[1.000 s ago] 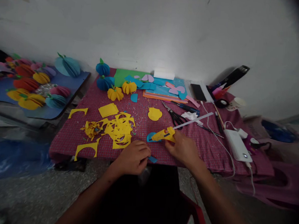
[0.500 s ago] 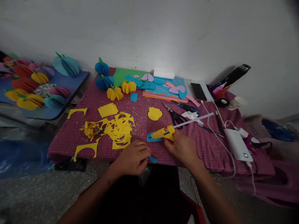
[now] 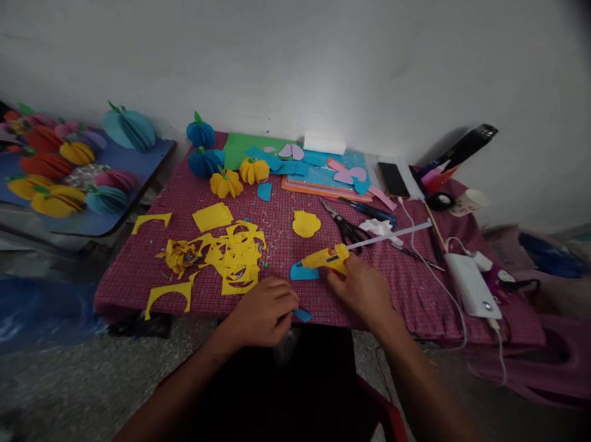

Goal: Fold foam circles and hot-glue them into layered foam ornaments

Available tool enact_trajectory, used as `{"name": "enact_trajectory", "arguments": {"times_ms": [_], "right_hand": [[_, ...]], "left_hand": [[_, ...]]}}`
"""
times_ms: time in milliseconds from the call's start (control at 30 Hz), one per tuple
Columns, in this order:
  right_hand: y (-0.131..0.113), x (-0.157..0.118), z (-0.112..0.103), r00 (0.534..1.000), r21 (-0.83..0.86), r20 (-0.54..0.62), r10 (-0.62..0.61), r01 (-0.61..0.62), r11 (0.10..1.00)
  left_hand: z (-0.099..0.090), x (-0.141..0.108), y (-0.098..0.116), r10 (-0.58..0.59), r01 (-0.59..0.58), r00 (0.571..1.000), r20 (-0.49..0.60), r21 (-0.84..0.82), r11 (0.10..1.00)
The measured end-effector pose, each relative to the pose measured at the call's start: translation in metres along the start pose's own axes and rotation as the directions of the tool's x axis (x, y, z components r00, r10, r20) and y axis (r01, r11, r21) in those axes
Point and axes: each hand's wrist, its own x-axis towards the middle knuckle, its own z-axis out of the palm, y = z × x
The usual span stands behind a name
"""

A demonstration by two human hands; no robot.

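Note:
My right hand [image 3: 361, 285] is closed round a yellow glue gun [image 3: 327, 257] with a long pale glue stick [image 3: 389, 235] out of its back. The gun's nozzle is over a rounded blue paper piece [image 3: 304, 273] lying on the checked cloth. My left hand [image 3: 266, 310] rests at the table's front edge, fingers curled; a narrow blue paper piece [image 3: 302, 315] sticks out beside its fingertips. Yellow paper cutouts [image 3: 233, 254] lie to the left of my hands, and a yellow rounded paper stack [image 3: 306, 224] is beyond the gun.
Black scissors [image 3: 347, 231], a phone [image 3: 393, 180] and a white power bank [image 3: 472, 285] lie to the right. Paper pumpkins [image 3: 226, 184] stand at the back left; more sit on a blue side table [image 3: 148, 172]. A white cable [image 3: 442, 283] crosses the cloth.
The glue gun in my right hand has lifted slightly and tilted, showing more of the blue piece under its nozzle. My left hand has barely moved.

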Motion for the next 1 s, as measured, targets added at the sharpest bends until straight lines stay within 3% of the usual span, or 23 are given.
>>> {"name": "enact_trajectory", "arguments": {"times_ms": [433,1000], "right_hand": [[0.000,-0.007,-0.006,0.997,-0.015,0.036,-0.069,0.070,0.997],[0.000,-0.010,-0.005,0.994,-0.075,-0.006,-0.112,0.111,0.991]], "left_hand": [[0.003,0.000,-0.001,0.000,-0.001,1.000,-0.022,-0.012,1.000],[0.003,-0.001,-0.001,-0.005,0.004,1.000,-0.019,-0.008,1.000]]}}
